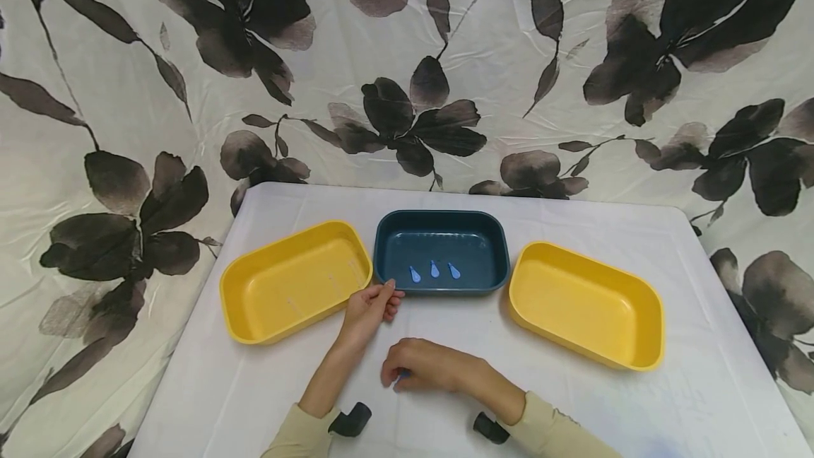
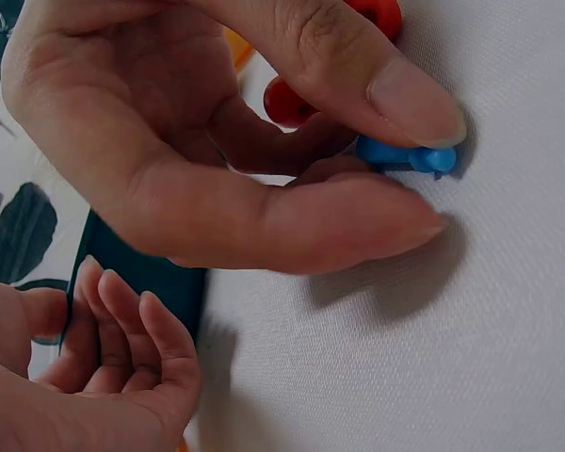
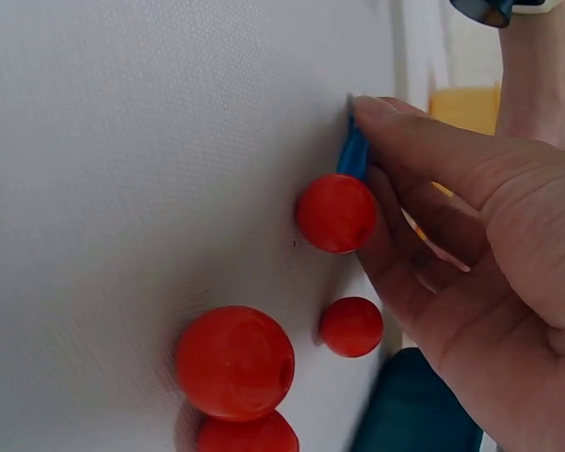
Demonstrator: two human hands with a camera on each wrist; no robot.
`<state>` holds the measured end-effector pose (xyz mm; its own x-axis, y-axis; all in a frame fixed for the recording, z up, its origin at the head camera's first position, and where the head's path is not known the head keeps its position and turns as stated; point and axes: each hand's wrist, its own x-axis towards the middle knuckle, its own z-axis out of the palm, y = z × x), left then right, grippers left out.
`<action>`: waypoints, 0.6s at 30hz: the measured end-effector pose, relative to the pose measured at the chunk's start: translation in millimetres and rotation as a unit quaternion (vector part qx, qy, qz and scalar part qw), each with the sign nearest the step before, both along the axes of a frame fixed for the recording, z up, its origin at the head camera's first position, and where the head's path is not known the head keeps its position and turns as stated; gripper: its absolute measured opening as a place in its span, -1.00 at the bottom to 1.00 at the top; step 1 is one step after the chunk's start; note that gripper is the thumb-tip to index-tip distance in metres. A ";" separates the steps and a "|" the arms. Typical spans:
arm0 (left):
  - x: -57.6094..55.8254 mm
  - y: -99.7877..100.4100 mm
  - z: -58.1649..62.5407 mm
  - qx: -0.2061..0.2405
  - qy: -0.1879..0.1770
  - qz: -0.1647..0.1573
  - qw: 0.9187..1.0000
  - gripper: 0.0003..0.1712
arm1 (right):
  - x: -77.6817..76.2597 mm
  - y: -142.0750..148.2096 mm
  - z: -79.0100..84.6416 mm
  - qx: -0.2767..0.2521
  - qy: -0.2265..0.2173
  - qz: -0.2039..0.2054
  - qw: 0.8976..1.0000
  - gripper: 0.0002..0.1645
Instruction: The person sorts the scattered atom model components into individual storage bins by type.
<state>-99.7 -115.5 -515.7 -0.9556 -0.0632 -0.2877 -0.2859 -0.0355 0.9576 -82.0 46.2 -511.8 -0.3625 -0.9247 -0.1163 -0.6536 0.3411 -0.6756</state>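
Low on the white table, my right hand [image 1: 422,365] pinches a small blue drop-shaped piece [image 3: 354,153] between thumb and fingertips. Close beside those fingers are several red beads [image 3: 234,363]; the hand hides them in the head view. My left hand [image 1: 372,302] is at the front left corner of a dark blue tray [image 1: 441,216]. Its thumb lies over the rim, and its curled fingers [image 2: 113,330] are against the outer wall. Three similar blue pieces [image 1: 435,270] lie in a row inside that tray.
A yellow tray [image 1: 254,285] stands angled on the left, with faint thin clear strips on its floor. Another yellow tray [image 1: 588,309] sits angled on the right. A floral cloth [image 1: 407,41] hangs behind the table [image 1: 699,401].
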 end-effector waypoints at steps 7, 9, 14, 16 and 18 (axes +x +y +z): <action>0.2 0.3 -2.3 -0.009 0.005 0.001 1.000 -0.54 | 1.8 -1.3 6.1 0.030 0.034 0.012 0.999 -0.88; 0.1 0.5 -2.1 -0.010 0.003 0.002 1.000 -0.54 | 2.0 -1.2 7.5 0.037 0.037 0.012 0.999 -0.86; -0.7 1.0 -2.2 -0.016 -0.008 0.008 1.000 -0.57 | 2.2 0.2 9.7 0.034 0.054 0.018 0.998 -0.85; -0.8 1.1 -2.2 -0.019 -0.007 0.009 1.000 -0.57 | 2.4 1.3 9.8 0.030 0.066 0.021 0.997 -0.85; -0.8 1.2 -2.5 -0.020 -0.007 0.009 1.000 -0.56 | 2.4 2.3 9.2 0.025 0.078 0.023 0.996 -0.84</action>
